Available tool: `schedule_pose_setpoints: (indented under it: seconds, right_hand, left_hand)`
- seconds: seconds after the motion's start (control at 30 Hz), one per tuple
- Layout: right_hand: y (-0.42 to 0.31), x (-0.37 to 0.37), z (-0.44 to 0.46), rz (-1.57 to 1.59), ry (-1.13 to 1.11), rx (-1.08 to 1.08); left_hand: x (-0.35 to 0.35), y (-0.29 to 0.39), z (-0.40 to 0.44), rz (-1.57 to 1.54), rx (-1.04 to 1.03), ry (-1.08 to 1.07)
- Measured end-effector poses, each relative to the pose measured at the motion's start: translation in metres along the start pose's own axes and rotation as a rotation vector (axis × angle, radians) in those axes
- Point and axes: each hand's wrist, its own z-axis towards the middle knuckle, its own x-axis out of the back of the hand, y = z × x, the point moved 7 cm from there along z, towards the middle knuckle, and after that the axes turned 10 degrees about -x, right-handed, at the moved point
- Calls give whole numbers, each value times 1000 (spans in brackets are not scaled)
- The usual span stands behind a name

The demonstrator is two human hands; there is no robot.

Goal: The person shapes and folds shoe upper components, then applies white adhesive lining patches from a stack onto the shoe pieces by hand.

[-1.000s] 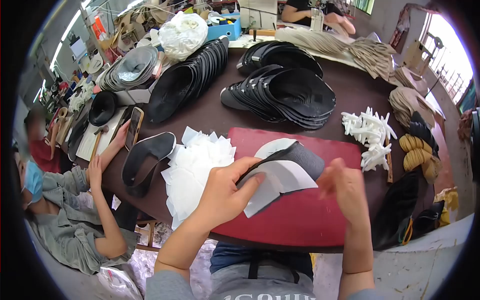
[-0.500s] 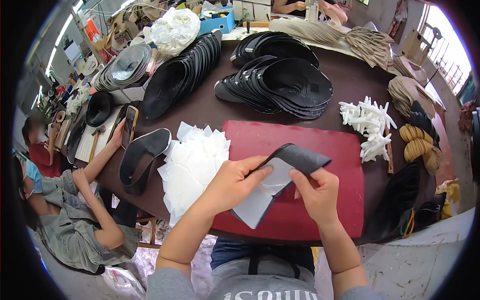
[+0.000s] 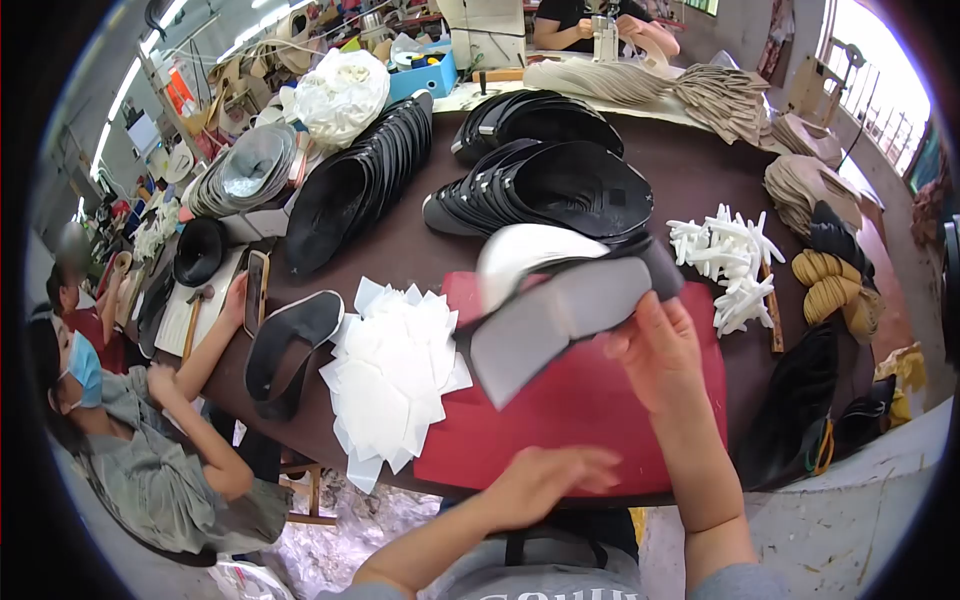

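Observation:
A black shoe upper (image 3: 565, 310) hangs over the red mat (image 3: 590, 420), partly blurred, with a pale grey lining patch facing me and a white curved part behind it. My right hand (image 3: 660, 345) grips its right end between thumb and fingers. Lower down, my left hand (image 3: 550, 480) is blurred at the mat's front edge, fingers stretched to the right and nothing in them. Left of the mat lies a heap of thin white pieces (image 3: 390, 375), nearest to my left hand. A single black upper (image 3: 290, 345) lies farther left.
Stacks of black uppers (image 3: 570, 190) stand at the back of the table. White strips (image 3: 730, 255) and beige bundles (image 3: 810, 185) lie to the right. On the left, a masked person (image 3: 150, 450) sits holding a phone (image 3: 256, 290); another person works behind the table.
My left hand has let go of the upper and dropped toward the table's front edge. My right hand has lifted the upper forward and turned its lining toward me.

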Motion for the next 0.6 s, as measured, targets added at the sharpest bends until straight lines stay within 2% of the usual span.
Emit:
schedule_pose_setpoints:
  seconds: [0.03, 0.07, 0.13, 0.17, 0.3, 0.5, 0.6]
  right_hand:
    - [7, 2, 2, -132, -65, -37]
    - [17, 5, 6, -266, -135, -76]
    - [32, 6, 8, -525, -272, -147]
    - [32, 8, 2, -523, -262, -151]
    - [5, 28, -31, -518, 51, -69]
    - [15, 27, -48, -523, 156, -98]
    - [14, 14, -47, -696, 146, -44]
  left_hand:
    - [-13, -24, 15, -624, 235, -70]
    - [-13, -14, 28, -960, 165, -117]
    - [6, 27, 55, -1351, -289, -145]
    - [5, 26, 55, -1358, -280, -144]
    - [39, -16, 58, -769, -142, 564]
    - [25, -18, 64, -916, -225, 445]
    - [28, -25, 64, -853, -292, 439]
